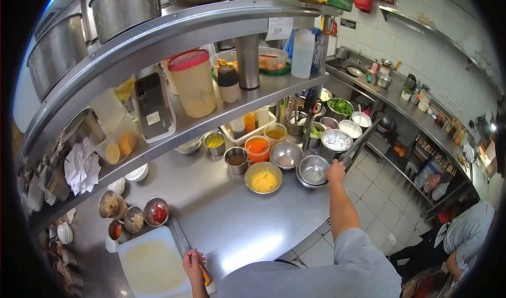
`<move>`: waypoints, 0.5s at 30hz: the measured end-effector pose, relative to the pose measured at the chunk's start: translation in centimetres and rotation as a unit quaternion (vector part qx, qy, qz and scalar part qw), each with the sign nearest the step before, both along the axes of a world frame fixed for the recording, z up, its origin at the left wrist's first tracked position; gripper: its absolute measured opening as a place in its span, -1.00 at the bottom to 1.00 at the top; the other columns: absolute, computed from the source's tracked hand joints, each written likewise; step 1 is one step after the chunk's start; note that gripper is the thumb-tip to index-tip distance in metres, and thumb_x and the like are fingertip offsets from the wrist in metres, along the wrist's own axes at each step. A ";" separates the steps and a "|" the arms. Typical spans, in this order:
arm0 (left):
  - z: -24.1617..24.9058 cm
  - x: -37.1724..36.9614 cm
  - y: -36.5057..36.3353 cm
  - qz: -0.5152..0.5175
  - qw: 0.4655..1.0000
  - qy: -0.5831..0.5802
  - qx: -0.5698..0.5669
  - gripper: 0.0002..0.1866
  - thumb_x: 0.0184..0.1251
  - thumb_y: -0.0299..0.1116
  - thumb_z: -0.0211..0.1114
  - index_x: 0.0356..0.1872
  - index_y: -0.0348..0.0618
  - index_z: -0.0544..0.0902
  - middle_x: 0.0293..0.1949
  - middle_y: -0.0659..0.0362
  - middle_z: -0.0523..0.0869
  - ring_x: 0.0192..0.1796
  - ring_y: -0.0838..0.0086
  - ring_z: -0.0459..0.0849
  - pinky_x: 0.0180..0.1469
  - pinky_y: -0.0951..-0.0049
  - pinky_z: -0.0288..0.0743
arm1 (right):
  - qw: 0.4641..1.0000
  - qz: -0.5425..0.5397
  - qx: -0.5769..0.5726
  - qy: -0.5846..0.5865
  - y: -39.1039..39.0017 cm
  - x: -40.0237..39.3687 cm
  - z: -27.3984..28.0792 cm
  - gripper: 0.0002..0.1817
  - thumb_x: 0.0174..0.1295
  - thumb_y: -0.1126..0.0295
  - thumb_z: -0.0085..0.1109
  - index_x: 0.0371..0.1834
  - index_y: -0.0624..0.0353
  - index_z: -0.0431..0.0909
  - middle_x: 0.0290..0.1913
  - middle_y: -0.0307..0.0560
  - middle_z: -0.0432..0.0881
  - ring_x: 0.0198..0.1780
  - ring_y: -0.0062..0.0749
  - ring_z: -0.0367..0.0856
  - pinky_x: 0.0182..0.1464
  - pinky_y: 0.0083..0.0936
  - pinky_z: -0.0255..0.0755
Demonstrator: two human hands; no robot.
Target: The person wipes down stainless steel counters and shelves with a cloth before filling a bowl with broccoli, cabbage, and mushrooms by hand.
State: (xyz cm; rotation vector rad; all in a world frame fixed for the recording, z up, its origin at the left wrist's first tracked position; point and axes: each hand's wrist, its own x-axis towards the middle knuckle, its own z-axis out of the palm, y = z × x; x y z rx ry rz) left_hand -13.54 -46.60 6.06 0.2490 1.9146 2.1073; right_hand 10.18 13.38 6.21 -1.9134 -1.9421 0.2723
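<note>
Tabletop (237, 213): brushed grey metal, running below the shelf and carrying bowls, containers and the board.
Right hand (335, 171): arm stretched forward; grip narrow, holding the right rim of the nested silver metal bowls.
Nested silver metal bowls (313, 170): two round vessels, one inside the other, at the right edge of the tabletop; the upper one shows a bare inner surface.
Left hand (194, 258): fingers loosely curled, just beside the knife handle at the near edge; whether the grip holds anything, one cannot tell.
Long knife with a yellow-orange handle (206, 278): lies along the right side of the board, its blade pointing away from the person.
White rectangular cutting board (154, 264): flat, with a yellowish stain across its middle.
Silver bowl of yellow liquid (263, 181): left of the nested bowls, in front of the orange tub.
Empty-looking silver bowl (286, 155): between the orange tub and the nested bowls.
Clear tub of orange liquid (257, 148): beside a dark-filled metal pot (236, 161).
Silver bowl of red food (156, 212): beyond the board, next to a smaller bowl of pale food (134, 219).
Metal shelf (200, 126): above the tabletop, bearing a pink-lidded plastic tub (193, 84), a black phone (152, 103) and a clear bottle (303, 54).
Co-worker in a grey shirt (468, 229): at the far right, beyond the tiled floor (369, 206).
</note>
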 end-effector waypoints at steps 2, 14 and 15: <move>0.2 0.4 1.4 -0.011 1.000 0.002 -0.013 -0.84 0.51 -0.35 0.12 -0.10 -0.22 0.54 -0.36 0.16 0.66 -0.42 0.58 0.59 -0.39 0.60 0.45 | 0.997 0.033 0.062 -0.009 0.4 -0.4 -0.3 -0.34 -0.11 0.20 0.55 0.11 0.08 0.51 0.12 0.06 0.50 0.13 0.10 0.53 0.15 -0.08 0.47; -2.0 1.8 1.9 0.008 0.998 -0.038 0.043 -0.83 0.51 -0.33 0.11 -0.11 -0.22 0.57 -0.38 0.14 0.66 -0.44 0.55 0.60 -0.42 0.57 0.47 | 0.995 0.096 -0.014 -0.012 0.6 -0.2 2.6 -0.78 0.15 0.38 0.13 -0.18 0.18 0.65 -0.10 0.20 0.70 0.01 0.13 0.66 0.05 -0.03 0.53; -2.2 1.8 1.7 0.017 0.998 -0.046 0.046 -0.84 0.51 -0.34 0.10 -0.12 -0.20 0.57 -0.38 0.15 0.66 -0.45 0.55 0.59 -0.43 0.57 0.46 | 0.995 0.097 -0.012 -0.013 0.5 -0.1 3.0 -0.78 0.15 0.38 0.13 -0.18 0.18 0.65 -0.10 0.20 0.70 0.01 0.13 0.66 0.05 -0.03 0.53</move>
